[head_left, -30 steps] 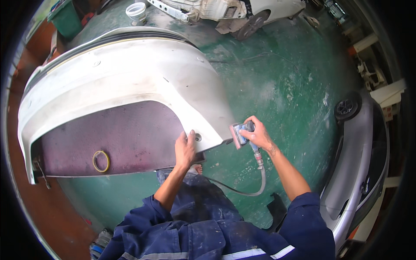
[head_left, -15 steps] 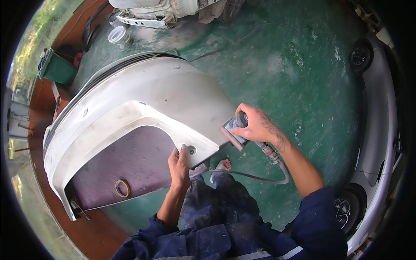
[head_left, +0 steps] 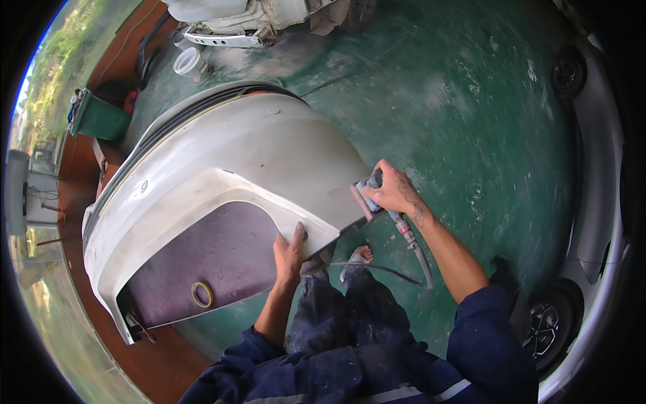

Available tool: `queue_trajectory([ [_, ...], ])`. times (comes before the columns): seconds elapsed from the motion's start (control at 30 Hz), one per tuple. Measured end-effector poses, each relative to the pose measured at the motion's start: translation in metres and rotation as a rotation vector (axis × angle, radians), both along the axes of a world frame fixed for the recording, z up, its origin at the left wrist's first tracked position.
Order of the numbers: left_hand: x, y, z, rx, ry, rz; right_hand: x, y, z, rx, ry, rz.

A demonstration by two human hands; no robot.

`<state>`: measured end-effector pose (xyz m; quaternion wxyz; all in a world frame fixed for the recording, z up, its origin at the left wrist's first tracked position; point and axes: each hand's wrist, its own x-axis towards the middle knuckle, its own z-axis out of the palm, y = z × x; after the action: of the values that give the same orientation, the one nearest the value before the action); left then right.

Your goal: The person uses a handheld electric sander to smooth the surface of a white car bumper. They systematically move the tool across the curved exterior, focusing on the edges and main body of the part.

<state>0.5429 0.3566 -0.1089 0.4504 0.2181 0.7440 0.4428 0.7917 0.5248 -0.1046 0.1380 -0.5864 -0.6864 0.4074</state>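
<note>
A white-grey car bumper cover [head_left: 296, 148] stretches across the left and middle, with a purplish panel [head_left: 222, 249] visible through its large opening. My left hand [head_left: 289, 257] is closed on its near right corner, the thumb lying partly over a round hole. In my right hand [head_left: 398, 192] is a blue-grey sander [head_left: 369, 191], gripped from above. The sander's pinkish pad is tilted at the bumper's right edge; I cannot tell whether it touches. From the sander an air hose [head_left: 422, 268] curves down and back to the left.
A yellow tape roll [head_left: 202, 294] lies on the purplish panel. Beyond the bumper are a white bucket [head_left: 191, 64] and a partly stripped vehicle [head_left: 235, 17]. A green bin [head_left: 101, 118] is at far left. A grey car [head_left: 595, 168] lines the right side of the green floor [head_left: 471, 155].
The whole view has shifted slightly. My right hand has moved the sander a little farther along the bumper's edge, its pad now steeper. My left thumb has slid over the round hole.
</note>
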Motion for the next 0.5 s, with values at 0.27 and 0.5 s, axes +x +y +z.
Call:
queue_trajectory([
  [0.27,-0.004,-0.005,-0.008,0.063,0.009,-0.031,-0.022,-0.068,0.047,0.165,0.094,-0.005],
  [0.5,-0.009,-0.005,-0.013,0.084,-0.071,-0.018,0.007,-0.087,-0.012,0.379,0.267,-0.309],
])
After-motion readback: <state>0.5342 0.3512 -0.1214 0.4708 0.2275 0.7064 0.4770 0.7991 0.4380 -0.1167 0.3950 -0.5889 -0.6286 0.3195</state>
